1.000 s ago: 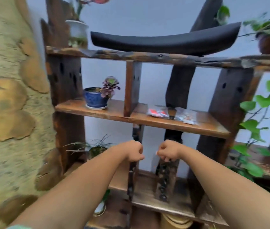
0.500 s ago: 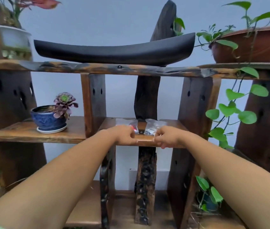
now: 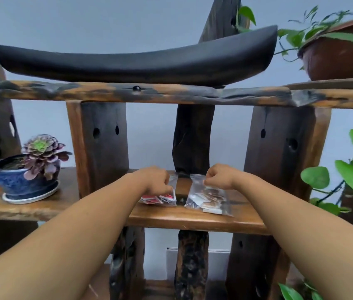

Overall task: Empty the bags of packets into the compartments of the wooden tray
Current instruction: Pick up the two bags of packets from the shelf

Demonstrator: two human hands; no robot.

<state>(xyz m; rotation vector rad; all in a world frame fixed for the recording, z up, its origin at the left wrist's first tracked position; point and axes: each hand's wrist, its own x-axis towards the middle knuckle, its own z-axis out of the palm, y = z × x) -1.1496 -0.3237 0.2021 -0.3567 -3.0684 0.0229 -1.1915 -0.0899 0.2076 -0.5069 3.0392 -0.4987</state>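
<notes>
Two clear plastic bags lie side by side on the middle wooden shelf (image 3: 192,220). The left bag (image 3: 160,198) holds red packets; the right bag (image 3: 209,199) holds brown and white packets. My left hand (image 3: 155,180) pinches the top of the red-packet bag with closed fingers. My right hand (image 3: 219,177) pinches the top edge of the brown-packet bag the same way. Both bags still touch the shelf. No wooden tray is in view.
A blue pot with a purple succulent (image 3: 27,173) stands on the shelf to the left. Dark upright posts (image 3: 104,146) flank the bags. A long black curved dish (image 3: 136,61) sits on the upper shelf, and a brown planter with trailing green leaves (image 3: 342,59) is at the right.
My view has moved closer and turned toward the shelf. Both hands rose from below the shelf, reached over its front edge and closed on the tops of the two bags.
</notes>
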